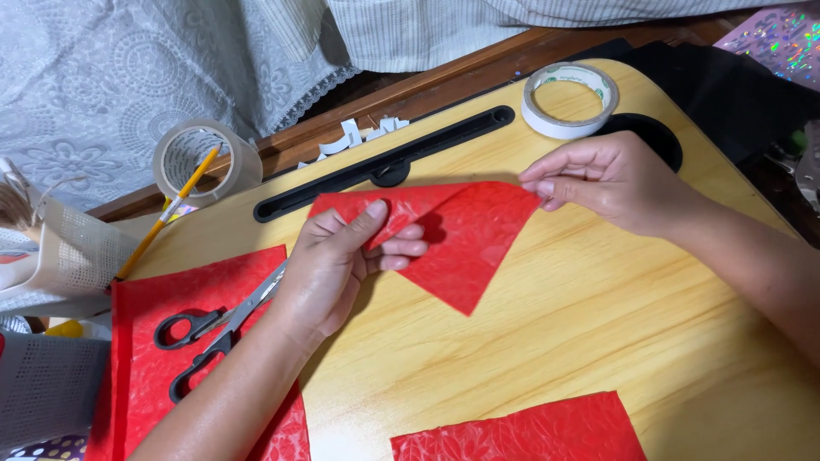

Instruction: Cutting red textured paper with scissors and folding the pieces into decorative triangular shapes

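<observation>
The folded red paper (pixel 453 243) lies at frame centre on the wooden tray (pixel 598 324). The left hand (pixel 329 265) pinches its left corner between thumb and fingers; the right hand (pixel 611 179) nips the right tip. Best keep edges matched while creasing. Scissors (pixel 218 329) lie lower left, a tape roll (pixel 570 100) upper right.

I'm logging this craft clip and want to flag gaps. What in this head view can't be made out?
- Scissors: the blade tips, hidden under the left hand.
- Folded red paper: its left part, covered by the left hand's fingers; the right hand covers its right tip.
- Red sheet at the bottom: cut off by the frame edge.
- Big red sheet: partly under the left forearm, cut off at the bottom.
- Pencil: its lower end, behind a mesh basket.
</observation>
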